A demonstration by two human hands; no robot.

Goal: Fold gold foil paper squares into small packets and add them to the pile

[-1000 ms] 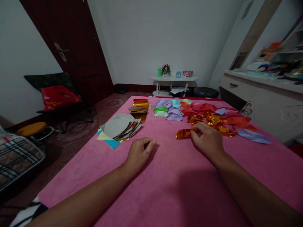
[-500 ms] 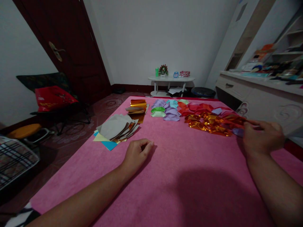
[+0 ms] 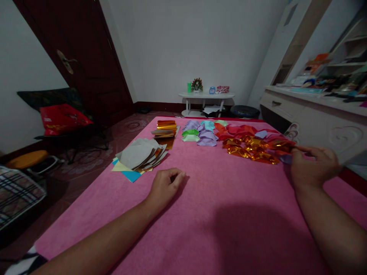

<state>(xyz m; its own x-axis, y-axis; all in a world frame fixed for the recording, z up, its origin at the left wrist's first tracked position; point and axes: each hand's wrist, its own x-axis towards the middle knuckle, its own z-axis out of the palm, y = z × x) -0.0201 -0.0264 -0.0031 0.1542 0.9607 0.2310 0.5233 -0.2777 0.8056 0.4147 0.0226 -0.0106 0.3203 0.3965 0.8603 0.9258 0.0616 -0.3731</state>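
Note:
My left hand [image 3: 166,182] rests on the pink cloth [image 3: 200,198] with its fingers curled together and nothing visible in them. Over at the far right, my right hand [image 3: 314,164] reaches to the end of the rows of folded paper. Its thumb and fingers are closed at the edge of a folded orange foil paper [image 3: 282,145]. Beside that lie more shiny orange foil folds [image 3: 252,149], red folds [image 3: 237,131] and a purple fold [image 3: 286,158] partly behind the hand. Lilac folds [image 3: 207,138] and green folds [image 3: 190,133] sit further left.
A fanned stack of grey-backed paper sheets [image 3: 137,152] lies at the left, over blue and yellow sheets. Behind it is a gold foil stack [image 3: 166,131]. A white dresser [image 3: 315,114] borders the right side; a small white table [image 3: 206,95] stands by the wall.
My right hand has shifted slightly left, staying at the end of the orange foil. My left hand has stayed put. The view has turned a little.

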